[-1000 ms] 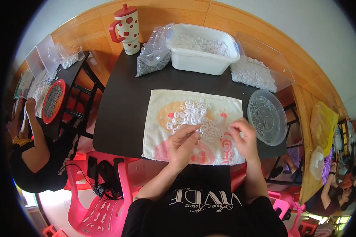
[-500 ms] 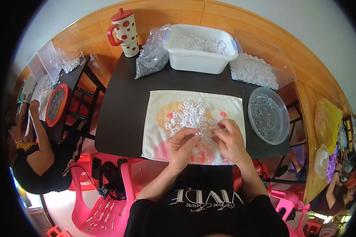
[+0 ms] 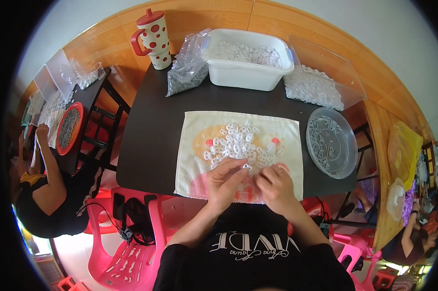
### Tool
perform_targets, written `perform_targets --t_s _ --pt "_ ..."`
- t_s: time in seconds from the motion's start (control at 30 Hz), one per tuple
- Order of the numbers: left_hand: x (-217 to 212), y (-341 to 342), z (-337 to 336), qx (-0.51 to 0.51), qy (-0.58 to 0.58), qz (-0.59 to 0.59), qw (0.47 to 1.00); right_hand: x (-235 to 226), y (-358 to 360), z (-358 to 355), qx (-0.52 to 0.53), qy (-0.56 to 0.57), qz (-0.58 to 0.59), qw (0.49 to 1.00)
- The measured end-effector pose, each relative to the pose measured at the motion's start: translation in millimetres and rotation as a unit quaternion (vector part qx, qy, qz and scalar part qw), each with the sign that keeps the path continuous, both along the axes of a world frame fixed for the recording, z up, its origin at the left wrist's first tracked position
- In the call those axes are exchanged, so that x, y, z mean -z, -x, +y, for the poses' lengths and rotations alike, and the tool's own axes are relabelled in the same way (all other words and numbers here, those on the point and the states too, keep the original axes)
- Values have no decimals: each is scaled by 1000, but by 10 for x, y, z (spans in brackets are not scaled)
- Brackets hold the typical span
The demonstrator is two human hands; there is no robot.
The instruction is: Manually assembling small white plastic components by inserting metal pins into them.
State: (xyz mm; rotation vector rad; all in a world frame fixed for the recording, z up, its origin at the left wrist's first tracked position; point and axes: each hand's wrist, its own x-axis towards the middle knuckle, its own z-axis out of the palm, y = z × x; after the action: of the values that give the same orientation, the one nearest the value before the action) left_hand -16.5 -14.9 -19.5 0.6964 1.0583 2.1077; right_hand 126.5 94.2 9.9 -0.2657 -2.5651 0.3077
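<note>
My left hand (image 3: 221, 185) is closed in a pinch, with a small white plastic piece (image 3: 247, 167) between thumb and fingertips. Just to its right, my right hand (image 3: 276, 188) has its fingers curled together; whatever they hold is hidden. Both hands are over the near part of a patterned cream towel (image 3: 190, 133). Beyond the fingers, a loose pile of small white oval pieces with holes (image 3: 234, 140) lies on the towel. A round clear tray (image 3: 349, 145) with small grey parts stands to the right of my right hand.
Along the table's back are a spotted tumbler (image 3: 156, 43), a plastic bag of grey parts (image 3: 186, 80), a white tub (image 3: 243, 78) and a clear box of white pieces (image 3: 313, 91). A person (image 3: 49, 194) sits at another table, left. Pink chairs (image 3: 124, 266) stand nearby.
My right hand has drawn nearer to me and slightly left, its fingers curling in. Its former place shows more white pieces. My left hand keeps the white piece, almost still.
</note>
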Motion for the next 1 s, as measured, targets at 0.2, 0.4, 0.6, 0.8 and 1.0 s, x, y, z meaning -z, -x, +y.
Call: perform_targets --t_s 0.2,0.4,0.6,0.8,1.0 --pt "-84 -15 -54 27 5 -4 1000 -174 76 68 9 483 154 862" --pt "-31 9 -31 51 13 37 998 -173 170 101 2 565 161 809" --pt "-82 -9 -52 66 0 5 998 -147 180 85 -21 517 149 843" --pt "-61 18 -64 87 3 16 996 -150 194 83 -43 509 145 848" --pt "-25 28 -70 93 7 42 995 -159 188 111 -57 465 137 873"
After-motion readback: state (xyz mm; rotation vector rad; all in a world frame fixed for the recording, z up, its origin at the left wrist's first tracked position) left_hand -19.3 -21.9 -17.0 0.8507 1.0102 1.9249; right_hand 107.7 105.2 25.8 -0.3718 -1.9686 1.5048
